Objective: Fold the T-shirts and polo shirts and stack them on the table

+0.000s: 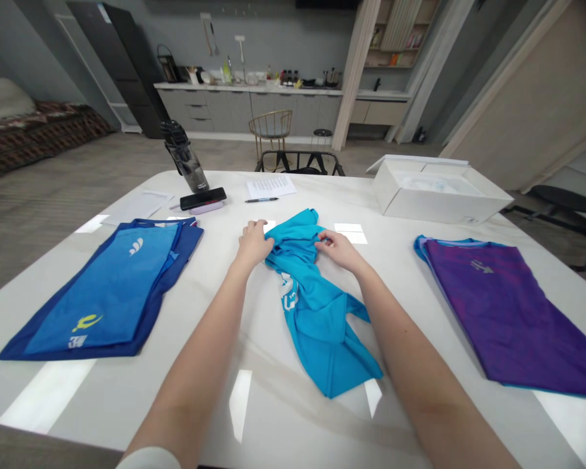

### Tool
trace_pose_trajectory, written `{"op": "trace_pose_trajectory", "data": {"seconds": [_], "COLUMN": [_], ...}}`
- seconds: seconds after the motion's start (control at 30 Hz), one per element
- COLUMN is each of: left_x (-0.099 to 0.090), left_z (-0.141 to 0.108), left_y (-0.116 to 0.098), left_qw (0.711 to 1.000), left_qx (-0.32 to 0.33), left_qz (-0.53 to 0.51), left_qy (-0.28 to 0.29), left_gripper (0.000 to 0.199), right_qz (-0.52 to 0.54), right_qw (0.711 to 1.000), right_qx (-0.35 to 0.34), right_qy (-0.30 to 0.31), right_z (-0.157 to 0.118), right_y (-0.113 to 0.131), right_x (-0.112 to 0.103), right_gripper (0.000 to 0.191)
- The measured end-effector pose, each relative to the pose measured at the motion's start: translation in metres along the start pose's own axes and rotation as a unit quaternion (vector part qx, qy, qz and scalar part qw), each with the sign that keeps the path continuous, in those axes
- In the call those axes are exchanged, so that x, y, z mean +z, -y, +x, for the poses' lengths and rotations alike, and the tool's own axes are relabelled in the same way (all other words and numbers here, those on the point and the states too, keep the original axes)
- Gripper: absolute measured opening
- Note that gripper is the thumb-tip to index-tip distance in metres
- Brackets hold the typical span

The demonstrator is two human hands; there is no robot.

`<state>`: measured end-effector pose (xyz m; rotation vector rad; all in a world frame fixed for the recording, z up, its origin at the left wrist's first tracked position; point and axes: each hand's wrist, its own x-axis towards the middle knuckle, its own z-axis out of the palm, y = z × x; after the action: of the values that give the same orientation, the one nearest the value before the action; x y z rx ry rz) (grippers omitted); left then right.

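A crumpled turquoise shirt with white lettering lies on the white table between my arms. My left hand grips the cloth at the left of its far end, with the fingers curled over the edge. At the right of the same end, my right hand pinches a fold of the shirt between thumb and fingers. The near part of the shirt spreads loosely toward me in a twisted strip. Part of the gripped cloth is hidden by my fingers.
Folded blue shirts lie at the left and a folded purple shirt at the right. Farther back are a water bottle, a phone, a pen, a printed sheet and an open white box.
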<state>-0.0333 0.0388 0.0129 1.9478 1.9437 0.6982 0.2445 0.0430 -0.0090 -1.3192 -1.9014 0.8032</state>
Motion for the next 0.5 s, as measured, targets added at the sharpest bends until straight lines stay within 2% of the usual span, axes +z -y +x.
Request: {"op": "trace_pose_trajectory", "data": {"seconds": [0.07, 0.1, 0.17, 0.23, 0.3, 0.37, 0.43, 0.5], "left_x": [0.005, 0.009, 0.017, 0.022, 0.024, 0.021, 0.015, 0.007], "left_z": [-0.004, -0.005, -0.006, -0.006, -0.004, 0.0, 0.005, 0.013], "left_y": [-0.011, -0.016, -0.022, -0.023, -0.022, -0.021, -0.02, -0.014], "left_qw": [0.993, 0.987, 0.981, 0.982, 0.98, 0.962, 0.914, 0.829], "left_qx": [0.116, 0.15, 0.165, 0.149, 0.131, 0.099, 0.019, -0.101], "left_qz": [0.019, 0.023, 0.021, -0.021, -0.119, -0.254, -0.404, -0.543], "left_qy": [0.02, 0.049, 0.1, 0.114, 0.088, 0.036, -0.028, -0.087], "left_gripper": [0.059, 0.055, 0.038, 0.021, 0.017, 0.018, 0.016, 0.017], "right_qz": [0.042, 0.064, 0.1, 0.123, 0.126, 0.086, 0.012, -0.054], "right_qw": [0.997, 0.992, 0.979, 0.974, 0.974, 0.971, 0.972, 0.976], "right_qx": [-0.017, -0.025, -0.027, 0.022, 0.12, 0.206, 0.229, 0.197], "right_qy": [0.063, 0.103, 0.174, 0.191, 0.148, 0.085, 0.055, 0.07], "right_z": [-0.002, -0.003, -0.006, -0.007, -0.008, -0.008, -0.008, -0.008], "right_y": [0.006, 0.009, 0.014, 0.015, 0.015, 0.014, 0.014, 0.013], "right_x": [0.006, 0.008, 0.01, 0.011, 0.011, 0.012, 0.013, 0.014], "right_gripper": [0.027, 0.029, 0.03, 0.03, 0.032, 0.04, 0.056, 0.069]}}
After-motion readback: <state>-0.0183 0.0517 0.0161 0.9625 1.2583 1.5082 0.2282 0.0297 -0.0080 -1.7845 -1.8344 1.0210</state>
